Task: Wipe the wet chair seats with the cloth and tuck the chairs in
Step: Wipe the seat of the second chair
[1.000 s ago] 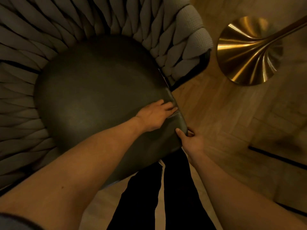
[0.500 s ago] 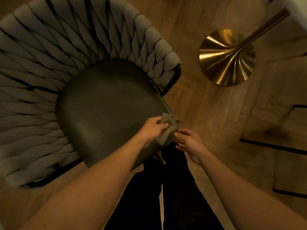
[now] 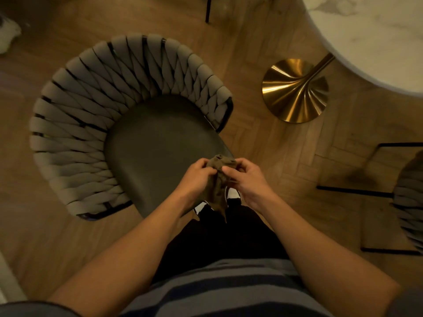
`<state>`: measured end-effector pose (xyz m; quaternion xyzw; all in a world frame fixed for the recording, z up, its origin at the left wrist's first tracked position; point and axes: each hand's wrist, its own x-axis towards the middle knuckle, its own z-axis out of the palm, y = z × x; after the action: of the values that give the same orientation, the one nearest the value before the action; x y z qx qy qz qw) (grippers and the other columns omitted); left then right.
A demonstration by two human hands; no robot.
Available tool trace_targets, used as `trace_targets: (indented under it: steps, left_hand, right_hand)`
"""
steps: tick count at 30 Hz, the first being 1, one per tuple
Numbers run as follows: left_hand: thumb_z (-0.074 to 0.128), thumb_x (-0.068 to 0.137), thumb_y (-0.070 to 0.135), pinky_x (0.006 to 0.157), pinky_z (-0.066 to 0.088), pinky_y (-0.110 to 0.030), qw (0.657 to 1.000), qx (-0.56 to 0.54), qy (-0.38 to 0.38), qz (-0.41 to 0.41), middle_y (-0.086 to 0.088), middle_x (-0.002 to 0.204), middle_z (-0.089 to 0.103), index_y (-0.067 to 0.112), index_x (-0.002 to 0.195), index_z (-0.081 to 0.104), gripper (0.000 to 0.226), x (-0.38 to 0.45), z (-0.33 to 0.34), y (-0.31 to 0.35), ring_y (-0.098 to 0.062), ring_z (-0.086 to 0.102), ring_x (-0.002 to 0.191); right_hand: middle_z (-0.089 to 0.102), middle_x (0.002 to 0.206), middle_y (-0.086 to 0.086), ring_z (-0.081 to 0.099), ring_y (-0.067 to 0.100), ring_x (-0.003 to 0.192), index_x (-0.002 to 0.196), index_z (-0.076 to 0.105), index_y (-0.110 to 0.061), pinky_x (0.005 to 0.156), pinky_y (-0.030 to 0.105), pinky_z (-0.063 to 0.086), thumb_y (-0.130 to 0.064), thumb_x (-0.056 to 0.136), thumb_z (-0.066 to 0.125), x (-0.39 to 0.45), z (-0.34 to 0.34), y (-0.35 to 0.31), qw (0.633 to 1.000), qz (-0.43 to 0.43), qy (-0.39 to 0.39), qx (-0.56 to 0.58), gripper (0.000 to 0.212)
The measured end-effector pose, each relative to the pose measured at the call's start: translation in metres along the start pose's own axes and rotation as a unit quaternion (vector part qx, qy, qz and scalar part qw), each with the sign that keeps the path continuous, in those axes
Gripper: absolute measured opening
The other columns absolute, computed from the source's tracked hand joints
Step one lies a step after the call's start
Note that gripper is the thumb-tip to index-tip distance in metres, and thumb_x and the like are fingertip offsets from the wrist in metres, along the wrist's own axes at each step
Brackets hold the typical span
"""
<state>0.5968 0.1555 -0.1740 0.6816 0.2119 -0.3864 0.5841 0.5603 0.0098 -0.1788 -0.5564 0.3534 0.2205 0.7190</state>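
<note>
No readable text, label, brand, number or sign anywhere.

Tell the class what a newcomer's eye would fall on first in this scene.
Probably the shiny gold table base at upper right, gleaming on the wooden floor under the marble tabletop. Next, the chair with its woven grey back curving round a dark seat, centre left. Just below, the left hand and right hand hold a crumpled cloth over the seat's front edge.

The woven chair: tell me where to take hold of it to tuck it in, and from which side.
Probably the top rim of the woven chair backrest, reached from behind. That padded band curves around the seat and stands highest, away from the table. Both the left hand and right hand now grip the cloth.
</note>
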Motion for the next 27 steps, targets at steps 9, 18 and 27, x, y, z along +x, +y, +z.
trace_targets:
  steps: [9,18,27]
  left_hand:
    - [0.068,0.087,0.019,0.086,0.05,-0.025,0.977,0.085,0.042,0.193,0.002,0.112,0.058,0.029,0.104,0.058,0.022,-0.024,0.024,0.012,-0.011,0.059,0.103]
    - [0.063,0.093,0.015,0.065,0.048,-0.019,0.98,0.119,-0.031,0.157,0.002,0.094,0.065,0.028,0.092,0.066,0.012,0.005,0.094,0.064,-0.007,0.063,0.082]
    - [0.054,0.099,0.021,0.068,0.052,-0.036,0.988,0.074,0.065,0.118,-0.002,0.083,0.064,0.023,0.087,0.058,0.012,0.06,0.233,0.128,-0.019,0.061,0.08]
  right_hand:
    - [0.074,0.09,0.004,0.07,0.018,0.086,0.091,0.071,-0.017,0.085,0.042,0.058,-0.007,0.091,0.075,-0.02,-0.032,-0.03,0.995,-0.059,-0.021,-0.084,0.011]
    - [0.073,0.099,0.007,0.069,0.018,0.093,0.103,0.071,-0.014,0.08,0.028,0.056,-0.008,0.096,0.067,-0.01,-0.121,-0.07,0.996,-0.036,-0.077,-0.041,0.01]
    - [0.073,0.085,0.0,0.068,0.01,0.078,0.099,0.068,-0.011,0.072,0.025,0.053,-0.008,0.1,0.058,0.034,-0.248,-0.159,0.991,-0.003,-0.129,-0.036,0.01]
